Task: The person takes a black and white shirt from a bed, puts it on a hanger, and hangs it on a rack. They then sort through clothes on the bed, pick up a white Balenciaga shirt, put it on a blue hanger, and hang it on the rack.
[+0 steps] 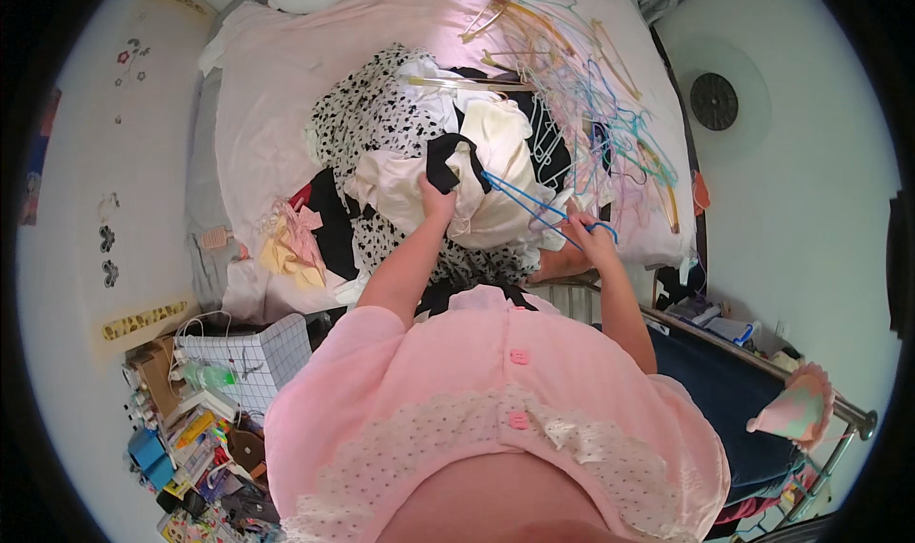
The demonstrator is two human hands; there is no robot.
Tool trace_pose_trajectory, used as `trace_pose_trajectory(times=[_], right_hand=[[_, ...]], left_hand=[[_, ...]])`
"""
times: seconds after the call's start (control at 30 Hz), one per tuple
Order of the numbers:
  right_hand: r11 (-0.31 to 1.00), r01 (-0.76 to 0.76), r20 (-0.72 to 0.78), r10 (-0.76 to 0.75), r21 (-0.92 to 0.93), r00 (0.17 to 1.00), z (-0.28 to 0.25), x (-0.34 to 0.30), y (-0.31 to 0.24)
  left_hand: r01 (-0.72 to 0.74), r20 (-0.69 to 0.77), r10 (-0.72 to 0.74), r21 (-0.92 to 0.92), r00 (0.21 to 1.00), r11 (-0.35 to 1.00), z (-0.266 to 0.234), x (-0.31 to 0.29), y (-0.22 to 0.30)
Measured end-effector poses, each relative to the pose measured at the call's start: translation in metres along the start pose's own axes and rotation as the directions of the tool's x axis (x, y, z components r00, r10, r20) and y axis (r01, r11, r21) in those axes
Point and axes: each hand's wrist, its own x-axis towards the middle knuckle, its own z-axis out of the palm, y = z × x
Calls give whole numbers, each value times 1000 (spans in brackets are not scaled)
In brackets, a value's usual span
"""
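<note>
A cream garment with a black collar lies over a pile of clothes on the bed. My left hand grips it just below the collar. My right hand is closed on a blue clothes hanger near its hook. The hanger's far end reaches the black collar; whether it is inside the garment I cannot tell. Under and behind the cream garment spreads a white cloth with black spots. A gold-coloured hanger rests across the pile.
A tangle of many-coloured hangers covers the bed's right side. Small pink and yellow clothes lie on the left. A metal bed rail carries a pink cone-shaped thing. Cluttered small items fill the lower left beside a grid-patterned surface.
</note>
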Motion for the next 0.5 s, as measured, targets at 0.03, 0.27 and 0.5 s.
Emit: trace_pose_trajectory(times=[0.03,0.27,0.5], right_hand=[[1000,9,11,-9,1,1000,-1,5,6],[985,166,124,-169,38,978,8,41,-30],[883,415,346,-328,-218,879,23,67,-100]], left_hand=[[-143,-58,141,-26,988,989,-4,-1,-2],[123,98,-100,-269,990,955,-75,-11,41],[164,229,-33,-578,973,799,-125,-20,89]])
